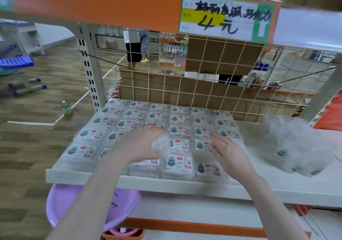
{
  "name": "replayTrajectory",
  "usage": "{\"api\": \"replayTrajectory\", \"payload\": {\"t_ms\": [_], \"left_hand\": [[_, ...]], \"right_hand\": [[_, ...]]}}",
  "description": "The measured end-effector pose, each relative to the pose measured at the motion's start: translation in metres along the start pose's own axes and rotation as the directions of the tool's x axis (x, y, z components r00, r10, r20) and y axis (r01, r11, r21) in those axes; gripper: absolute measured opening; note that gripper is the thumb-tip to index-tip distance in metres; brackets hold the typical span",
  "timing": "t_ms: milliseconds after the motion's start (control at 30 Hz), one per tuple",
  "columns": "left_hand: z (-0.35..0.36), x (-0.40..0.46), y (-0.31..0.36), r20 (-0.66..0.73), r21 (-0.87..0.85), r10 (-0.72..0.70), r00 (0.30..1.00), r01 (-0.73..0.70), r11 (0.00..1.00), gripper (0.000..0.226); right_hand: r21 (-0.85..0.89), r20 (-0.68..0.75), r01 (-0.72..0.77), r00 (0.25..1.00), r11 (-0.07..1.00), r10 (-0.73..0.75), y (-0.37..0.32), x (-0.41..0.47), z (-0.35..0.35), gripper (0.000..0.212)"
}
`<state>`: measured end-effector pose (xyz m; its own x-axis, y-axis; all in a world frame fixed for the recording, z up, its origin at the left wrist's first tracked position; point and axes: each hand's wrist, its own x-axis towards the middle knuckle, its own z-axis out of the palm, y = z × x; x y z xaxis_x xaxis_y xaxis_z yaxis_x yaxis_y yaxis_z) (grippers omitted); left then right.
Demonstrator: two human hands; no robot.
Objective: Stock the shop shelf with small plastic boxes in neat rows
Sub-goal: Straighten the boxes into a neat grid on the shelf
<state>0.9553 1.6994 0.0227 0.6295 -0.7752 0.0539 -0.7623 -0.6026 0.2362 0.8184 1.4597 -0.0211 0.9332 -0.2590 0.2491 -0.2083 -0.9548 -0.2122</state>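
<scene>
Several small clear plastic boxes point(179, 163) with red-and-white labels lie in neat rows on the left part of the white shelf point(259, 188). My left hand point(142, 143) grips a crumpled piece of clear plastic wrap point(160, 145) over the middle rows. My right hand point(228, 151) rests with straight fingers on a box point(200, 145) in the second row from the front. A clear bag point(294, 145) with more boxes inside lies on the right part of the shelf.
A wire grid point(185, 84) backs the shelf, with cardboard behind it. An orange shelf edge with a price tag point(225, 17) hangs overhead. Purple basins point(88, 204) sit below the shelf. A green bottle point(66, 108) stands on the floor to the left. People stand far behind.
</scene>
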Motion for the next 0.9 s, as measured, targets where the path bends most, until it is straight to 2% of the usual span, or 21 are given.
{"api": "replayTrajectory", "payload": {"t_ms": [233,367,533,633,733,800,900], "left_hand": [[0.013,0.023,0.023,0.083,0.075,0.033,0.996,-0.039,0.996,0.069],[0.015,0.026,0.022,0.131,0.012,0.044,0.990,-0.046,0.999,0.069],[0.003,0.029,0.020,0.119,-0.030,0.082,0.990,-0.079,0.996,0.053],[-0.009,0.035,0.017,0.066,-0.156,0.032,0.997,-0.022,0.987,0.037],[-0.019,0.041,0.012,0.081,-0.272,-0.024,0.996,0.045,0.961,0.033],[-0.021,0.044,0.009,0.108,-0.283,-0.028,0.994,0.058,0.957,0.031],[-0.019,0.048,0.005,0.077,-0.258,-0.059,0.995,0.077,0.963,0.031]], "right_hand": [[-0.007,0.029,-0.027,0.999,1.000,0.027,0.013,0.004,0.006,0.039],[0.004,0.025,0.000,1.000,1.000,0.000,0.018,0.005,0.007,0.038],[0.025,0.038,0.000,0.999,1.000,-0.001,0.023,0.007,0.009,0.039],[0.026,0.062,0.003,0.998,1.000,-0.004,0.026,0.009,0.009,0.040],[0.020,0.063,0.011,0.998,1.000,-0.012,0.026,0.010,0.007,0.040],[0.023,0.062,0.014,0.998,1.000,-0.016,0.026,0.010,0.007,0.040],[0.024,0.077,0.020,0.997,1.000,-0.022,0.026,0.011,0.006,0.041]]}}
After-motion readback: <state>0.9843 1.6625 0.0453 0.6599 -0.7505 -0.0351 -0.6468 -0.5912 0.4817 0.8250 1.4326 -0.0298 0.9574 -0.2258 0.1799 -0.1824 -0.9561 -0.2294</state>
